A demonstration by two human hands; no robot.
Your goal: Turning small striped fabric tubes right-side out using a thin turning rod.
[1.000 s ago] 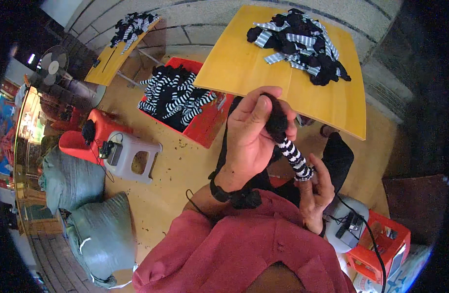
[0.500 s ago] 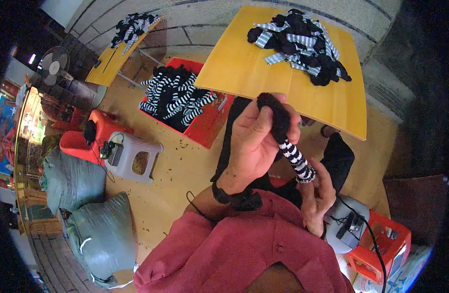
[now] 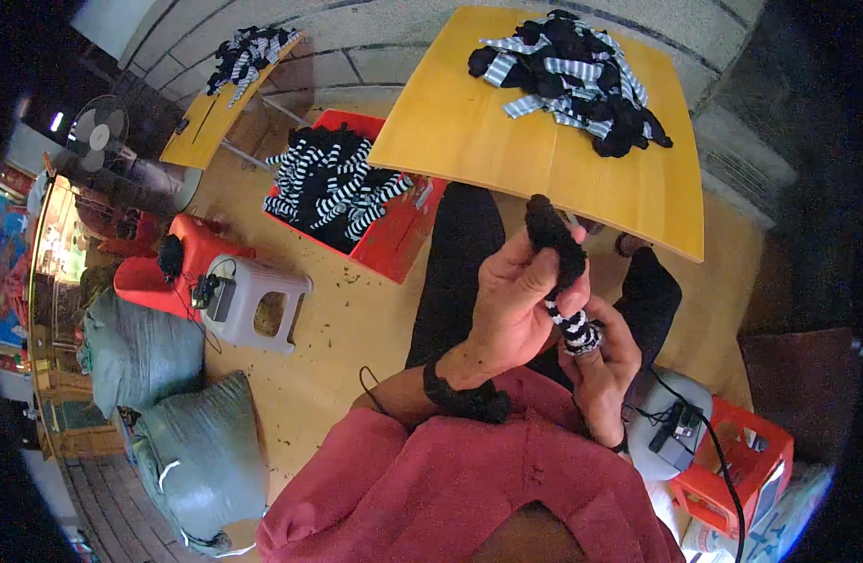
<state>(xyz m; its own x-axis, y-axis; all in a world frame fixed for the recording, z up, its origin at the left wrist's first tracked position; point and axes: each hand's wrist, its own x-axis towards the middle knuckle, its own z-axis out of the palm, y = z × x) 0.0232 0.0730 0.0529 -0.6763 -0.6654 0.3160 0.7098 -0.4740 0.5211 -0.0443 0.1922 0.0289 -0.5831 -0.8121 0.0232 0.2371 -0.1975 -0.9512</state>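
Observation:
My left hand (image 3: 511,305) is raised in front of me, its fingers pinching the black toe end of a black-and-white striped sock (image 3: 561,272). Just below it, my right hand (image 3: 605,361) grips the bunched striped end of the same sock. The sock runs short and nearly upright between the two hands, above my lap and black trousers. A dark band sits on my left wrist. Beyond the hands stands a yellow table (image 3: 506,150) with a heap of striped and black socks (image 3: 577,80) on its far side.
A red crate (image 3: 408,239) full of striped socks stands left of the table. A grey stool (image 3: 253,300), a red stool (image 3: 168,267) and grey sacks (image 3: 168,413) lie to my left. A second yellow table (image 3: 206,117) with socks stands far left. A small red crate (image 3: 732,469) is at my right.
The striped part of the sock between my hands has become shorter and bunched at my right hand. My left hand has shifted a little, still pinching the black end.

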